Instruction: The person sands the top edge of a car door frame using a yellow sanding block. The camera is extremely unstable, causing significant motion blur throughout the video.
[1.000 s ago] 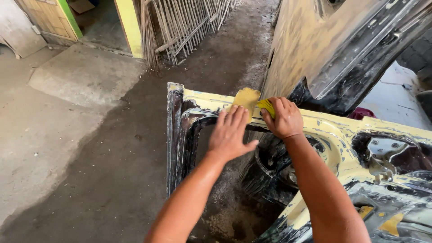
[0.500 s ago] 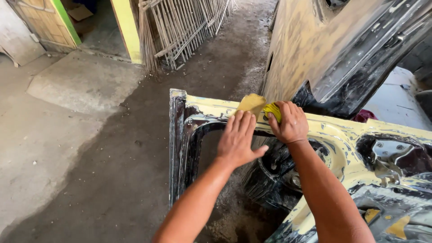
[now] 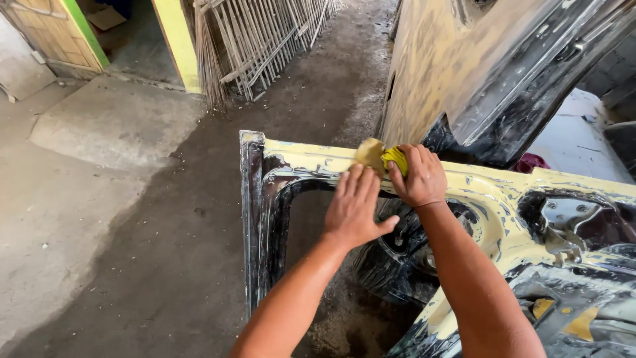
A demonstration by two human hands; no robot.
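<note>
Two bare hands work on the top edge of a black door frame smeared with yellow filler.

Nearest, both forearms rise from the bottom edge. The left hand (image 3: 354,207) lies flat, fingers spread, on the door frame (image 3: 255,199); the right hand (image 3: 417,176) is closed around a yellow pad (image 3: 395,158) pressed to the frame's upper rail, beside a tan sheet (image 3: 370,152). Behind the window opening a dark tyre (image 3: 391,265) is partly hidden. Beyond stand a filler-coated car body (image 3: 450,73), cut off above, and leaning metal grilles (image 3: 265,40).
</note>
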